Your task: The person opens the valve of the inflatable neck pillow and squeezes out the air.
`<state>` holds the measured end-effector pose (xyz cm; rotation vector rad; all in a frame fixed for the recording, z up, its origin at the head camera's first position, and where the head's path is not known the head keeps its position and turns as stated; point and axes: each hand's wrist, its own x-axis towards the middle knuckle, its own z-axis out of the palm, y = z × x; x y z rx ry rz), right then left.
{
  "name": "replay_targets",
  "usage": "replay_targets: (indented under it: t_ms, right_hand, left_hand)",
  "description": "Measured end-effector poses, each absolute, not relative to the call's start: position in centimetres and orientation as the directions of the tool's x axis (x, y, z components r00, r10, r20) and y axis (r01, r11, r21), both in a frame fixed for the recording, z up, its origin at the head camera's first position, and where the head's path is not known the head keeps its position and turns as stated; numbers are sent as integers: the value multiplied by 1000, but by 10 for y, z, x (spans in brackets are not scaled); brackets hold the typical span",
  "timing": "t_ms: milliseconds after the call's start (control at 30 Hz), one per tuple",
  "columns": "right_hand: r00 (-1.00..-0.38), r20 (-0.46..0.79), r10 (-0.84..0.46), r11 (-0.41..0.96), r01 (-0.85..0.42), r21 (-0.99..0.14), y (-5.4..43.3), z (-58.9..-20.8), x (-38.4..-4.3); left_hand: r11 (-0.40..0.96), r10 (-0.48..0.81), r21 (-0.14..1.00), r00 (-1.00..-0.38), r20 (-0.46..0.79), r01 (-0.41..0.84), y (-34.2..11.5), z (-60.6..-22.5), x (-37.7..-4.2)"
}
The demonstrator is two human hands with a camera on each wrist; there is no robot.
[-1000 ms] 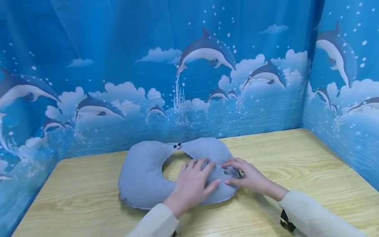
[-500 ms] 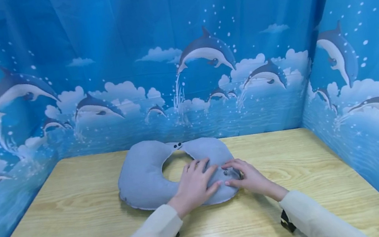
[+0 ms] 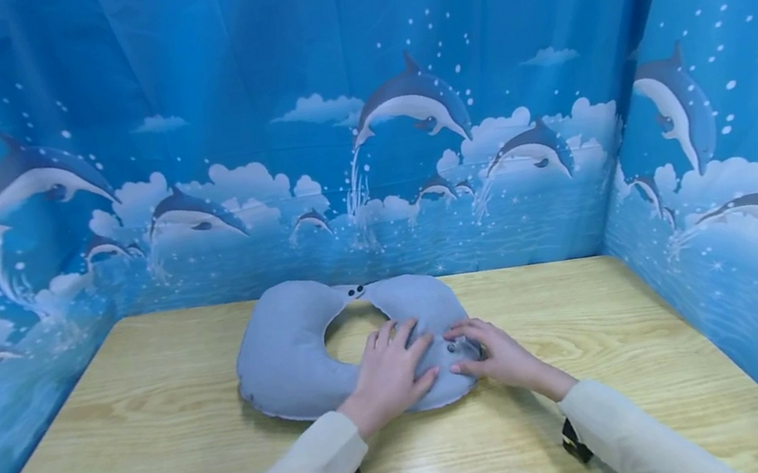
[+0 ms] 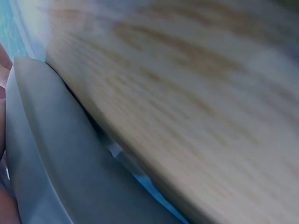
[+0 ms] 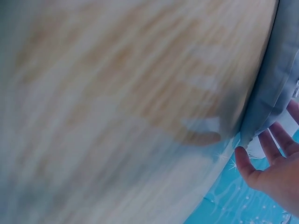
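Note:
A grey U-shaped inflatable neck pillow (image 3: 284,346) lies puffed up on the wooden table. My left hand (image 3: 387,370) rests with spread fingers on the pillow's right lobe. At that lobe's outer edge, my right hand (image 3: 499,355) touches the fabric, thumb and index finger set apart on either side of a small round valve (image 3: 452,348). The right wrist view shows the right fingers (image 5: 271,147) fairly straight along the pillow's edge (image 5: 275,88). In the left wrist view the pillow's side seam (image 4: 42,154) shows, with only slivers of the left hand at the border.
The wood-grain table (image 3: 157,445) extends on all sides of the pillow. A blue dolphin-print curtain (image 3: 297,116) hangs behind and at both sides. A small snap strap (image 3: 356,291) joins the pillow's two ends at the back.
My left hand has shifted very slightly on the pillow and its forearm has moved a little right. The right hand stays at the valve. The pillow's shape looks nearly the same.

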<state>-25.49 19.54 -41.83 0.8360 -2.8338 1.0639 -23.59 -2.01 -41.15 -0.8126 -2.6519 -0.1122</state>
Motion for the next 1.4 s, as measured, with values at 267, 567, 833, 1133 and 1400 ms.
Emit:
replay_targets:
  t_ms: [267, 567, 833, 1133, 1400]
  right_hand:
    - [-846, 204, -492, 641, -511, -573, 193, -419, -254]
    - [-844, 183, -504, 662, -513, -547, 193, -420, -253]
    - [-846, 171, -504, 679, -511, -527, 193, -421, -254]
    - [-855, 139, -500, 700, -494, -517, 192, -420, -253]
    - [-865, 111, -489, 733, -476, -485, 191, -423, -254]
  left_hand:
    - [842, 520, -37, -790, 325, 539, -19, -414, -236]
    - [851, 512, -42, -810, 284, 523, -18, -417, -237]
    - [857, 504, -25, -829, 242, 514, -17, -415, -237]
    - [859, 505, -26, -836, 217, 512, -18, -417, -237]
    - [857, 508, -24, -838, 197, 514, -18, -417, -237]
